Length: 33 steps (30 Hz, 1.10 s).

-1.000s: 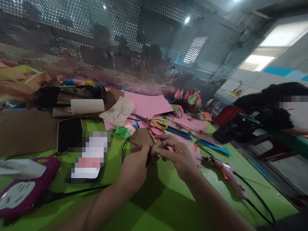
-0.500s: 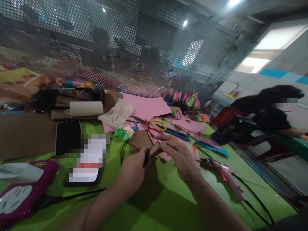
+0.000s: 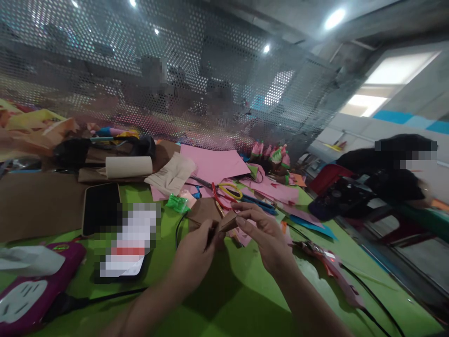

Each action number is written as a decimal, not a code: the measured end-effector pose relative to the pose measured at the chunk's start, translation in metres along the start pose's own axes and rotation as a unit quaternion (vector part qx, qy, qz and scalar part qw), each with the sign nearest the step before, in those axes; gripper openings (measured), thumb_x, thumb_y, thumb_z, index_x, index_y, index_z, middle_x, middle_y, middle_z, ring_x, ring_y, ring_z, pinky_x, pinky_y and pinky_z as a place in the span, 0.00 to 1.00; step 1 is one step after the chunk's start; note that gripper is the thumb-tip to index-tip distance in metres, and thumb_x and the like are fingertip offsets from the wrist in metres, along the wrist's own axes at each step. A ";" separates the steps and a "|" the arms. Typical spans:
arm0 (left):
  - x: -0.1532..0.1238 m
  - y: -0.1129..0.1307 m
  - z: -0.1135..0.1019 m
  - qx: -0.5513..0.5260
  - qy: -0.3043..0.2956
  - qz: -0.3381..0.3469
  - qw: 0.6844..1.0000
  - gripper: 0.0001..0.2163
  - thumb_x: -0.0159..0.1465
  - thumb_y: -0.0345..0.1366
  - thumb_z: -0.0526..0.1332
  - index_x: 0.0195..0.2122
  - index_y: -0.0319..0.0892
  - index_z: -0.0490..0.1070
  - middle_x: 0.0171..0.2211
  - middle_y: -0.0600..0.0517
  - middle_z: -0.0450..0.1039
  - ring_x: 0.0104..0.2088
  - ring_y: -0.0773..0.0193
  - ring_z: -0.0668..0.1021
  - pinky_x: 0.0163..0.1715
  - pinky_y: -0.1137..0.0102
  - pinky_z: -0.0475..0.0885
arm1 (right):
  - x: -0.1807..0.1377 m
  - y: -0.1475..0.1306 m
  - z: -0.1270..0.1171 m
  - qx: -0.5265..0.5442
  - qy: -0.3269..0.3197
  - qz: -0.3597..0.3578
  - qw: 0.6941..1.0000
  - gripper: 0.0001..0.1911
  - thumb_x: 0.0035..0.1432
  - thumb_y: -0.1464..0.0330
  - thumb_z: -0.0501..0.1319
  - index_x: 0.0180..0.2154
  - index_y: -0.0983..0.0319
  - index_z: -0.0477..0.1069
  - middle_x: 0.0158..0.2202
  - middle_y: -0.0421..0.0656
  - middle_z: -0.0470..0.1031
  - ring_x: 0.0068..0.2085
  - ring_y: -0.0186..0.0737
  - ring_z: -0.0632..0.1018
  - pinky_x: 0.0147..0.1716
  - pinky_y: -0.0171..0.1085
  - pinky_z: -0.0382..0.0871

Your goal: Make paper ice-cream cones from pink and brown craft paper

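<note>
Between my hands is a small folded brown paper piece (image 3: 228,222), held above the green table. My left hand (image 3: 196,248) is closed around its left end, the fingertips partly hidden behind it. The thumb and fingers of my right hand (image 3: 261,234) pinch its right edge. Just behind lies a flat brown paper sheet (image 3: 203,209). Red-handled pliers (image 3: 220,196) and yellow-handled scissors (image 3: 229,190) rest beyond it on pink paper scraps. To the right of my right hand, a pink glue gun (image 3: 336,271) lies on the table.
Two phones stand left of my hands, one dark (image 3: 101,208), one lit (image 3: 129,243). A purple power strip (image 3: 59,271) sits at the left edge with its black cable. Pink paper (image 3: 210,161) and a paper roll (image 3: 128,167) lie at the back. Another person (image 3: 386,173) sits at right.
The view has tilted slightly upward, so the table things appear a little lower. My hands keep their hold on the brown paper piece, with only slight finger movement.
</note>
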State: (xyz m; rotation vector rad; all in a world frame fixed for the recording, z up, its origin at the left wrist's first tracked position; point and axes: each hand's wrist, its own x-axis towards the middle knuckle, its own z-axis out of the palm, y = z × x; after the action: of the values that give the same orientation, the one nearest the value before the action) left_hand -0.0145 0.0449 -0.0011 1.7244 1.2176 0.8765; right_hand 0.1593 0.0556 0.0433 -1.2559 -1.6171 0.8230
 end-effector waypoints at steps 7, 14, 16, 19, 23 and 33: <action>0.000 -0.002 0.000 0.018 0.013 0.024 0.999 0.05 0.69 0.36 0.52 0.40 0.45 0.67 0.35 0.51 0.78 0.34 0.60 0.77 0.32 0.71 0.64 | 0.003 0.007 -0.002 0.024 0.026 0.005 0.999 0.09 0.55 0.59 0.68 0.29 0.57 0.79 0.50 0.46 0.73 0.55 0.51 0.71 0.55 0.48 0.61; 0.000 0.001 -0.003 0.055 0.048 0.014 0.997 0.08 0.70 0.35 0.50 0.41 0.44 0.69 0.35 0.50 0.78 0.33 0.60 0.78 0.32 0.70 0.63 | 0.005 0.013 -0.004 0.086 0.056 0.028 0.994 0.08 0.54 0.60 0.68 0.29 0.57 0.78 0.53 0.45 0.73 0.56 0.52 0.71 0.52 0.46 0.64; 0.001 0.002 -0.003 0.068 0.050 0.014 0.996 0.08 0.70 0.34 0.50 0.41 0.44 0.69 0.35 0.50 0.78 0.33 0.60 0.77 0.31 0.70 0.63 | 0.004 0.013 -0.003 0.093 0.052 0.035 0.994 0.08 0.54 0.59 0.69 0.29 0.57 0.78 0.54 0.45 0.73 0.57 0.53 0.71 0.51 0.46 0.65; 0.002 0.002 -0.003 0.080 0.047 0.013 0.996 0.09 0.70 0.33 0.50 0.40 0.44 0.69 0.34 0.50 0.78 0.32 0.59 0.78 0.30 0.70 0.62 | 0.003 0.012 -0.002 0.104 0.057 0.036 0.992 0.09 0.53 0.59 0.69 0.28 0.57 0.78 0.54 0.45 0.74 0.58 0.54 0.70 0.52 0.47 0.64; 0.000 0.003 -0.004 0.098 0.050 0.010 0.994 0.09 0.70 0.34 0.50 0.40 0.44 0.70 0.34 0.50 0.79 0.32 0.59 0.78 0.30 0.70 0.62 | 0.004 0.011 -0.001 0.116 0.072 0.031 0.990 0.10 0.51 0.59 0.71 0.27 0.57 0.78 0.53 0.46 0.74 0.57 0.54 0.70 0.52 0.48 0.64; -0.001 0.001 -0.005 0.096 0.069 0.016 0.993 0.11 0.71 0.35 0.50 0.39 0.45 0.72 0.31 0.52 0.78 0.29 0.62 0.77 0.27 0.71 0.60 | 0.005 0.012 -0.002 0.118 0.080 0.013 0.990 0.07 0.53 0.61 0.70 0.27 0.57 0.78 0.51 0.45 0.74 0.59 0.53 0.68 0.54 0.48 0.62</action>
State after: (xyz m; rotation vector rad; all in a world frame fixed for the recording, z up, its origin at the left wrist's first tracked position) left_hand -0.0187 0.0449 0.0021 1.8645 1.4100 0.9358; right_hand 0.1655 0.0631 0.0344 -1.1448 -1.3369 0.8795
